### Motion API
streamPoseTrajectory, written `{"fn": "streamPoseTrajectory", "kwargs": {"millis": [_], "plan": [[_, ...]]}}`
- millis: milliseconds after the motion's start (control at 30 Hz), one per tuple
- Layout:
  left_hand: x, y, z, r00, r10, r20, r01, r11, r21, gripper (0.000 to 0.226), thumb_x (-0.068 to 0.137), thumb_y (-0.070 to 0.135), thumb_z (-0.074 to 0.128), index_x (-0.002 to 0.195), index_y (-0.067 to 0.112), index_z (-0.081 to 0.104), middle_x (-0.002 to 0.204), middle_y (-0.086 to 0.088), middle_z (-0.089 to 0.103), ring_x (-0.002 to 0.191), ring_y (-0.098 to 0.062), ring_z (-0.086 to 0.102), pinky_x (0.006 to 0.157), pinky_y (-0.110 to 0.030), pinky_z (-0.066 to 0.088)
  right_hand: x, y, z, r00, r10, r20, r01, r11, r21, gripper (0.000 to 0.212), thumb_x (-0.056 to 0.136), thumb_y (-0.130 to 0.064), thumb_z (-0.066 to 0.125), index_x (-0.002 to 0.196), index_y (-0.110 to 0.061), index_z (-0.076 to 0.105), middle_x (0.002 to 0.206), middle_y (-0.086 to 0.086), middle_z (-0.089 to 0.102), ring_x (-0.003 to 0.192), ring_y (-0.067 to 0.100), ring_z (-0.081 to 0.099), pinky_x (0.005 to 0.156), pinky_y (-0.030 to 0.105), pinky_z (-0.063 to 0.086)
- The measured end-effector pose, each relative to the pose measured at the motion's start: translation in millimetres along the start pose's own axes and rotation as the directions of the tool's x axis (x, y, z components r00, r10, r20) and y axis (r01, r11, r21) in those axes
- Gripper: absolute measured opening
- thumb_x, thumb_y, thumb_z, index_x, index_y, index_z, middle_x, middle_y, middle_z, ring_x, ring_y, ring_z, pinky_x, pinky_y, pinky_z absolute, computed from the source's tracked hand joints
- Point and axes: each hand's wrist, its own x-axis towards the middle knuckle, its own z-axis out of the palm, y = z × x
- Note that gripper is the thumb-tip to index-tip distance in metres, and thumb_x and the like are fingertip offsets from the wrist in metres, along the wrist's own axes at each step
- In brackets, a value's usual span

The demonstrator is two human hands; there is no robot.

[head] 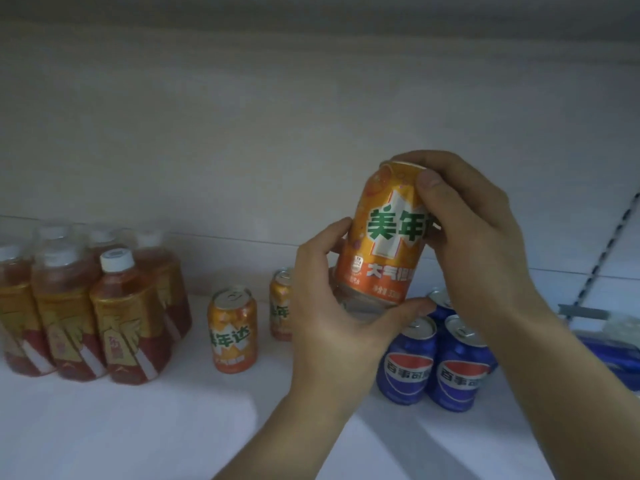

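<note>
1. White shelf board point(138, 427) runs across the whole view, with a pale back wall point(242, 116) behind it and the dim underside of another board overhead.
2. At the far left, a cluster of bottles point(114, 317) stands on the shelf. They have white caps, gold labels and a reddish-orange drink inside, and they are packed touching one another.
3. Just right of the cluster and apart from it, a small can point(232, 330) in orange stands upright, pull tab on top.
4. Behind it and to the right stands a second small can point(281, 303) of the same kind, its right side hidden by the left hand point(332, 320).
5. That left hand comes up from below. Its fingers and thumb curl round the bottom end of the orange can point(384, 237), with the thumb lying across the front near the base.
6. This orange can is in the air above the shelf, between both hands and slightly tilted, top leaning right. Green characters on a white band face the camera.
7. The right hand point(467, 230) grips the can's upper part, thumb pressed near the top rim and fingers wrapped behind.
8. Below the raised can, blue cans point(408, 362) stand upright in a tight group, touching.
9. At the far right, a slotted metal strip point(609, 244) climbs the wall, and a blue pack point(609, 348) lies at the edge, too blurred to read.
</note>
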Motion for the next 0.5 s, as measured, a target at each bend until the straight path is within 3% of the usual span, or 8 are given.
{"fn": "streamPoseTrajectory", "kwargs": {"millis": [133,267,400,500], "plan": [[1.4,-6.2,12.0,0.999,-0.031,0.023,0.031,1.000,0.001,0.091,0.056,0.018,0.097,0.132,0.034,0.048,0.132,0.013,0.055,0.120,-0.012,0.062,0.082,-0.026,0.061,9.3,12.0,-9.1,0.999,0.013,-0.048,-0.011,1.000,0.027,0.018,0.099,-0.021,0.054,0.099,-0.024,0.071,0.108,0.003,0.075,0.093,0.012,0.071,0.073,0.025,0.056],[2.5,-10.9,16.7,0.998,-0.053,0.018,0.053,0.999,-0.008,0.091,0.056,0.015,0.096,0.133,0.033,0.049,0.132,0.015,0.056,0.120,-0.010,0.062,0.082,-0.023,0.059,14.1,26.6,-15.4,0.994,0.034,-0.105,-0.031,0.999,0.028,0.016,0.090,-0.029,0.061,0.102,-0.022,0.070,0.112,0.009,0.072,0.101,0.023,0.071,0.079,0.040,0.060],[0.6,-15.1,15.6,0.999,-0.049,-0.004,0.049,0.999,0.016,0.092,0.057,0.013,0.096,0.134,0.030,0.049,0.132,0.014,0.056,0.122,-0.014,0.061,0.086,-0.028,0.060,12.4,32.1,-15.1,0.981,0.191,-0.022,-0.181,0.959,0.220,0.033,0.085,-0.032,0.070,0.116,-0.019,0.068,0.110,0.003,0.076,0.092,0.015,0.074,0.075,0.030,0.058],[-3.1,-12.9,15.1,0.999,-0.045,-0.002,0.045,0.999,0.007,0.090,0.057,0.017,0.096,0.132,0.033,0.049,0.130,0.015,0.056,0.121,-0.013,0.062,0.085,-0.025,0.059,10.0,30.6,-9.8,0.969,0.245,0.021,-0.237,0.907,0.347,0.040,0.080,-0.032,0.073,0.115,-0.014,0.068,0.100,0.000,0.077,0.090,0.015,0.074,0.079,0.033,0.060]]}}
